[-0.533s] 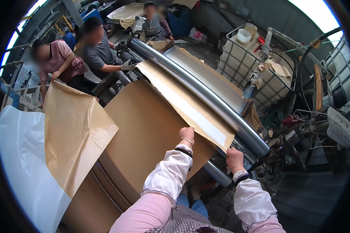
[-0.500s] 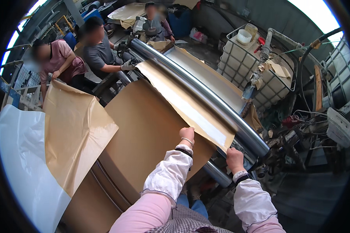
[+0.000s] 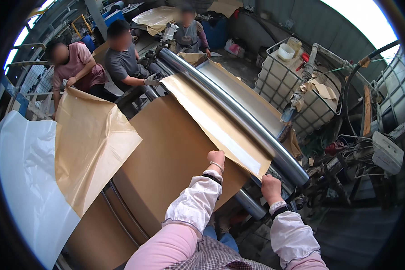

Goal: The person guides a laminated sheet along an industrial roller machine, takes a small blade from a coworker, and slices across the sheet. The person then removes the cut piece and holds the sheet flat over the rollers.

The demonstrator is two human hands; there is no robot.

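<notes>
Between my hands stretches the near end of a brown paper sheet with a white strip along it. My left hand is closed on the sheet's edge. My right hand pinches its near right corner, close to the end of a shiny metal roller. The sheet runs along that roller to the far end, where a co-worker's gloved hand is at its other end. Below it, a wide brown paper web curves down toward me.
To the left hang a creased, glossy brown sheet and a white sheet. A lower metal roller lies beneath my hands. Three co-workers stand beyond the machine. At right are a caged white tank and a pale box with cables.
The view has shifted slightly, so the background and co-workers appear a little farther right and lower. Both my hands keep their grip on the sheet, the right one slightly lower.
</notes>
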